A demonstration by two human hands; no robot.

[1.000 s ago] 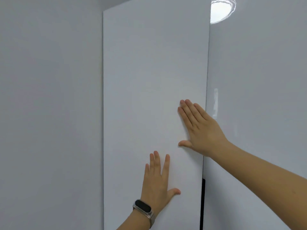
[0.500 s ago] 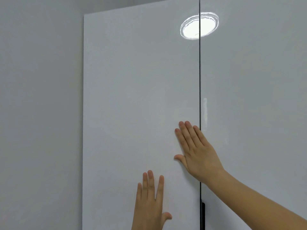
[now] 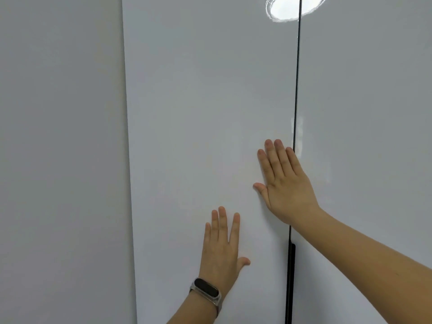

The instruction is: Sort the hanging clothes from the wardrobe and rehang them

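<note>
both the left hand (image 3: 221,247) and the right hand (image 3: 284,183) are lying flat, fingers straight and grasping nothing, on the wardrobe door (image 3: 205,113), which is sitting flush beside its neighbour. the clothes are hidden inside. pressing evenly near the closing edge is probably seating the door best.

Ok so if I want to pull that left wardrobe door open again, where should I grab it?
Probably by the black handle strip on the left wardrobe door, running vertically along its right edge at the seam, below the right hand. The glossy face is flat, with nothing else to grip. Come from the front and hook fingers behind the strip, then pull toward you. Both the right and left hand lie flat now.
</note>
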